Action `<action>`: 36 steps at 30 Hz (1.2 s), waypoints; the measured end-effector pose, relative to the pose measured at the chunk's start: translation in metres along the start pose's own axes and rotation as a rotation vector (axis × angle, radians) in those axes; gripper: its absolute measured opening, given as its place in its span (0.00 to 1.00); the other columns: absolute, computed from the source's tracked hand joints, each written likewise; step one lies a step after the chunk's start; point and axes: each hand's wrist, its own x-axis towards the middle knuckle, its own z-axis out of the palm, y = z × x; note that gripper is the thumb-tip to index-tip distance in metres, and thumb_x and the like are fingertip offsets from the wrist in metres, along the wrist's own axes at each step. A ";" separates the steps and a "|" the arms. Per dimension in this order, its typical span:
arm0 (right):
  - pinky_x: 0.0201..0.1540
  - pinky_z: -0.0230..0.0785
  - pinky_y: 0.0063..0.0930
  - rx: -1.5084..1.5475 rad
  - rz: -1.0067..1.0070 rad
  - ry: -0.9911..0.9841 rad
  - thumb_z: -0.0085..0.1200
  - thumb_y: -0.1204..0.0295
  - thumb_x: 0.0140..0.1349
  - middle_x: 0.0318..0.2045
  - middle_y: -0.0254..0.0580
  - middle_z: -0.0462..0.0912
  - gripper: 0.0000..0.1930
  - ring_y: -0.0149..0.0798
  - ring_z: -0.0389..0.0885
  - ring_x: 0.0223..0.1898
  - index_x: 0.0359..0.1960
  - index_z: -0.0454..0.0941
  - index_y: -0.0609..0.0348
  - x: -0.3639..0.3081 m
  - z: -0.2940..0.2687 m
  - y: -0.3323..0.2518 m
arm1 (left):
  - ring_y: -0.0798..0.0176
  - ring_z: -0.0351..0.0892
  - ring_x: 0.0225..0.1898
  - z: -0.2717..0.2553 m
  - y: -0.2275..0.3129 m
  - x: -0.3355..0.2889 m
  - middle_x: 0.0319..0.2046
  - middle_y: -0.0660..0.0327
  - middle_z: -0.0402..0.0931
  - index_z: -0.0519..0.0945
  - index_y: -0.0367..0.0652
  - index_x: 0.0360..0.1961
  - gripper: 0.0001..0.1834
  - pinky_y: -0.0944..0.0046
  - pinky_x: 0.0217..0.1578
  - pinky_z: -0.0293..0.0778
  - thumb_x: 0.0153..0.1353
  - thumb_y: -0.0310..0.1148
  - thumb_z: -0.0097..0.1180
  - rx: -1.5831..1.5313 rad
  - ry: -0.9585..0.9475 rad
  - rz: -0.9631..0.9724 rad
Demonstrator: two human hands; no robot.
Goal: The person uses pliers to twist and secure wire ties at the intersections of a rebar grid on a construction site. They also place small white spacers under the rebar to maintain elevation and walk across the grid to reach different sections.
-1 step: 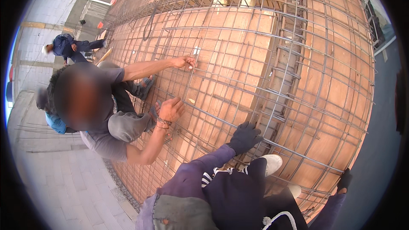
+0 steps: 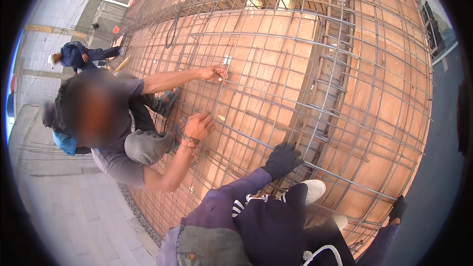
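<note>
My left hand (image 2: 283, 160), in a dark glove, is closed around a long steel rebar (image 2: 345, 178) just beyond my raised knee. That bar slants across the rebar mesh toward the right edge of the plywood. At its right end my right hand (image 2: 397, 210), in a dark glove with a bare digit showing, is closed on the bar; its fingers are partly hidden. To my left squats a co-worker, with one bare hand (image 2: 198, 125) near the bar's far-left part and the other bare hand (image 2: 214, 73) at the mesh farther off.
Rebar mesh lies over plywood panels (image 2: 286, 64). A recessed beam channel (image 2: 322, 103) with a rebar cage runs away from my feet. My light shoe (image 2: 315, 191) rests beside it. The deck drops off at the right. Another person (image 2: 74, 54) bends over grey blocks at far left.
</note>
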 end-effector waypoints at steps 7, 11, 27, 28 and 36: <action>0.29 0.59 0.41 0.132 0.132 0.004 0.49 0.49 0.74 0.17 0.35 0.71 0.28 0.37 0.68 0.21 0.20 0.74 0.58 0.004 0.005 -0.014 | 0.41 0.70 0.62 0.009 0.002 0.003 0.55 0.50 0.75 0.85 0.48 0.49 0.19 0.44 0.65 0.66 0.66 0.50 0.63 0.088 0.183 0.007; 0.29 0.58 0.40 -0.005 -0.082 0.051 0.50 0.50 0.73 0.17 0.34 0.71 0.27 0.36 0.68 0.21 0.21 0.75 0.58 0.003 0.008 -0.012 | 0.44 0.70 0.62 0.014 0.014 0.004 0.55 0.52 0.75 0.83 0.49 0.50 0.18 0.45 0.65 0.65 0.64 0.46 0.64 0.178 0.370 0.163; 0.20 0.50 0.32 0.150 -0.004 -0.061 0.52 0.50 0.73 0.15 0.28 0.65 0.23 0.28 0.61 0.16 0.25 0.76 0.53 0.013 0.004 -0.012 | 0.53 0.76 0.49 0.052 0.029 0.012 0.44 0.60 0.78 0.85 0.50 0.39 0.15 0.49 0.52 0.69 0.62 0.49 0.63 0.027 0.275 0.223; 0.21 0.51 0.32 0.252 0.024 -0.059 0.52 0.50 0.74 0.16 0.27 0.65 0.23 0.28 0.61 0.16 0.25 0.76 0.53 0.010 0.005 -0.014 | 0.53 0.75 0.48 0.054 0.027 0.012 0.43 0.60 0.77 0.85 0.51 0.40 0.14 0.49 0.52 0.68 0.63 0.47 0.61 0.021 0.284 0.236; 0.27 0.56 0.31 0.201 -0.010 0.009 0.51 0.50 0.76 0.17 0.25 0.66 0.23 0.27 0.63 0.20 0.26 0.77 0.53 0.002 0.007 -0.009 | 0.54 0.74 0.47 0.063 0.022 0.012 0.41 0.61 0.76 0.83 0.50 0.43 0.14 0.48 0.51 0.68 0.62 0.46 0.61 0.037 0.335 0.296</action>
